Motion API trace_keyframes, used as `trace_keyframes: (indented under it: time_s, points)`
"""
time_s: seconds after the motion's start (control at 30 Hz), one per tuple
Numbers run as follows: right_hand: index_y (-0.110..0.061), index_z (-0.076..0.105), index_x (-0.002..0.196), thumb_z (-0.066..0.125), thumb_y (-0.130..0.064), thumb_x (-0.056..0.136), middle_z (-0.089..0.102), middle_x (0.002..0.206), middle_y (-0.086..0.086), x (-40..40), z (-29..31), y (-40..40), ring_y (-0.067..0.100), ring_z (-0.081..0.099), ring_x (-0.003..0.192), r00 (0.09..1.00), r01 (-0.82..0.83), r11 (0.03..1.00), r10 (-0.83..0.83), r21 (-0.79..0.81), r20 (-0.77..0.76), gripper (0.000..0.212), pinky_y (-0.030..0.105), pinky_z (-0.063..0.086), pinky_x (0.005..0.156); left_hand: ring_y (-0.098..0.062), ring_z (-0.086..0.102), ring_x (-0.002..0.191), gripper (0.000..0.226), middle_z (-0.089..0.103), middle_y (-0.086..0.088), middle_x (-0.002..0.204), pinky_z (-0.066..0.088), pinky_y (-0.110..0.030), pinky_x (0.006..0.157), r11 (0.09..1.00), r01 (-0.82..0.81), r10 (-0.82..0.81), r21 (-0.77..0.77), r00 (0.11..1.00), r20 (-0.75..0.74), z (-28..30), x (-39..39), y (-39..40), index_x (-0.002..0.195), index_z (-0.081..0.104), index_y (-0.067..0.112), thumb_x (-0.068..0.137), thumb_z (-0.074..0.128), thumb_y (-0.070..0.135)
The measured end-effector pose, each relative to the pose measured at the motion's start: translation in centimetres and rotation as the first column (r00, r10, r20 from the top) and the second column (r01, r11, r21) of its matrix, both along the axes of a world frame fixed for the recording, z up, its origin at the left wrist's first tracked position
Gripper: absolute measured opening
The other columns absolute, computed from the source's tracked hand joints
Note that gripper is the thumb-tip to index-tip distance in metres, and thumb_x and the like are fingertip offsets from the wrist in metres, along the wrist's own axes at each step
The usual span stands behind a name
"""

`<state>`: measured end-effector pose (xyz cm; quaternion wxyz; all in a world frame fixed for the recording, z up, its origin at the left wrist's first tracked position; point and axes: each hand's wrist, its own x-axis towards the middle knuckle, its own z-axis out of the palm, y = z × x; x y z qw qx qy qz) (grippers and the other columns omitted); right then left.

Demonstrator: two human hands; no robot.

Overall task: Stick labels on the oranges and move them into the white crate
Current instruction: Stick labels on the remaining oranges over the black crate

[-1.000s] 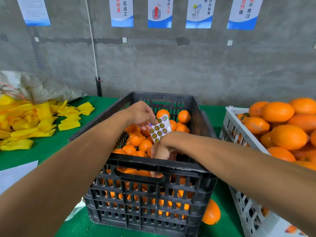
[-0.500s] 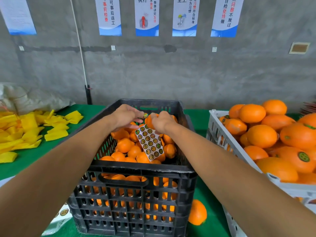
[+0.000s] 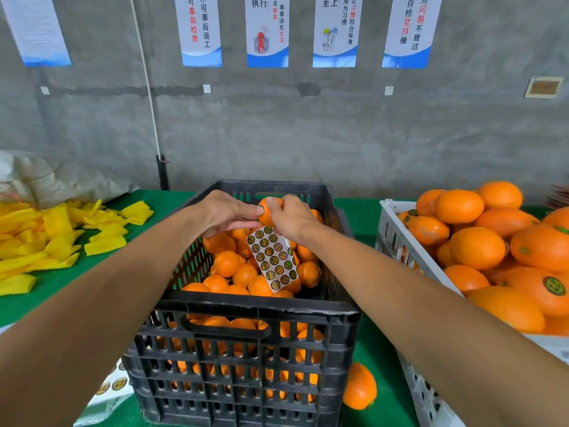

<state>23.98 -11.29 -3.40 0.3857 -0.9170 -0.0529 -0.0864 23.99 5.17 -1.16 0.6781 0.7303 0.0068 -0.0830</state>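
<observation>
Over the black crate [image 3: 246,308] of unlabelled oranges [image 3: 227,263], my right hand [image 3: 294,221] holds one orange [image 3: 268,213] up. My left hand [image 3: 226,212] is against that orange, its thumb pressing a small round label [image 3: 261,207] onto the peel. A sheet of round labels [image 3: 274,260] hangs down from under my left fingers, between the two hands. The white crate [image 3: 388,224] stands to the right, heaped with labelled oranges [image 3: 537,298].
A loose orange [image 3: 358,386] lies on the green table between the two crates. Yellow wrappers [image 3: 55,235] are piled at the left, with a grey sack [image 3: 58,177] behind them. More label sheets [image 3: 112,385] lie by the black crate's front left corner. A concrete wall stands behind.
My right hand came up out of the black crate with an orange. Both hands met above the crate's far end, and my left thumb now presses a label on the fruit.
</observation>
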Motion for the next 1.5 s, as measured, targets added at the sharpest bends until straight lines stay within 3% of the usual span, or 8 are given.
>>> trace_keyframes:
  time_s: [0.33,0.53,0.73,0.83,0.97,1.07,1.23,1.5]
  points:
    - [-0.010,0.048,0.142,0.031,-0.051,0.109,0.071,0.114,0.013,-0.1,-0.2,-0.3,0.026,0.072,0.100,0.997,-0.074,0.997,0.074,0.016,0.009,0.055,0.049,0.056,0.097,-0.035,0.077,0.090,0.064,0.076,-0.024,0.102,0.064,-0.032,0.070,1.000,0.018,-0.018,0.002,0.996,-0.085,0.5,-0.3,0.5,0.113,0.068,-0.011,0.059,0.090,0.014]
    - [-0.010,0.052,0.137,0.024,-0.049,0.110,0.076,0.087,0.011,-0.4,0.0,-0.1,0.019,0.076,0.075,0.995,-0.090,0.979,0.081,0.185,0.051,0.055,0.044,0.062,0.087,-0.032,0.077,0.088,0.094,0.071,-0.021,0.114,0.065,-0.040,0.072,0.995,0.032,-0.024,0.098,0.997,-0.074,0.5,-0.2,0.5,0.128,0.055,0.000,0.054,0.093,0.044]
    - [-0.012,0.050,0.139,0.020,-0.048,0.111,0.072,0.103,0.020,-0.6,0.2,-0.1,0.028,0.076,0.080,0.994,-0.106,0.933,0.096,0.344,0.045,0.054,0.045,0.064,0.082,-0.033,0.074,0.104,0.075,0.073,-0.023,0.114,0.061,-0.037,0.087,0.970,0.241,-0.240,-0.027,0.970,0.025,0.7,-0.8,-0.2,0.132,0.058,-0.002,0.078,0.082,0.044]
    - [-0.017,0.051,0.136,0.020,-0.046,0.112,0.069,0.103,0.012,-1.0,0.1,-0.1,0.020,0.073,0.082,0.996,-0.078,0.965,0.066,0.249,0.056,0.049,0.037,0.064,0.076,-0.030,0.076,0.100,0.071,0.074,-0.020,0.113,0.063,-0.033,0.083,0.985,0.173,-0.171,-0.017,0.982,0.076,0.4,-0.7,-0.5,0.131,0.061,-0.002,0.077,0.082,0.038]
    - [-0.024,0.048,0.147,0.034,-0.036,0.110,0.062,0.132,0.008,-1.2,0.4,-0.3,0.026,0.065,0.115,0.990,-0.079,0.976,0.053,0.204,0.131,0.041,0.051,0.054,0.101,-0.021,0.077,0.095,0.064,0.076,-0.012,0.111,0.063,-0.033,0.084,0.998,-0.004,-0.012,0.070,0.974,0.225,0.2,-0.3,-0.3,0.127,0.068,0.005,0.075,0.088,0.035]
    - [-0.029,0.040,0.152,0.058,-0.039,0.099,0.051,0.148,0.004,-1.7,0.7,-0.4,0.024,0.053,0.132,0.966,-0.169,0.980,0.144,0.106,0.213,0.057,0.047,0.047,0.109,-0.017,0.078,0.084,0.060,0.080,-0.004,0.089,0.063,-0.025,0.070,0.994,-0.087,0.063,0.069,0.954,0.294,0.4,-0.1,0.0,0.112,0.075,0.010,0.066,0.090,0.046]
    - [-0.035,0.050,0.138,0.064,-0.062,0.089,0.058,0.131,0.001,-2.6,1.0,-0.4,0.026,0.060,0.118,0.947,-0.043,0.996,0.064,-0.073,0.315,0.057,0.047,0.052,0.096,-0.018,0.078,0.078,0.055,0.079,-0.007,0.084,0.061,-0.021,0.064,0.971,-0.036,-0.056,0.237,0.928,0.369,0.0,-0.7,-1.0,0.094,0.079,0.008,0.084,0.069,0.061]
    - [-0.024,0.048,0.132,0.066,-0.056,0.087,0.063,0.129,0.005,-6.7,4.1,-5.9,0.030,0.061,0.118,0.887,0.207,0.963,-0.111,-0.170,0.448,0.058,0.042,0.050,0.091,-0.021,0.076,0.084,0.030,0.076,-0.019,0.105,0.064,-0.032,0.077,0.987,0.159,-0.144,0.014,0.848,0.510,1.5,-2.8,-6.9,0.123,0.070,0.010,0.094,0.070,0.020]
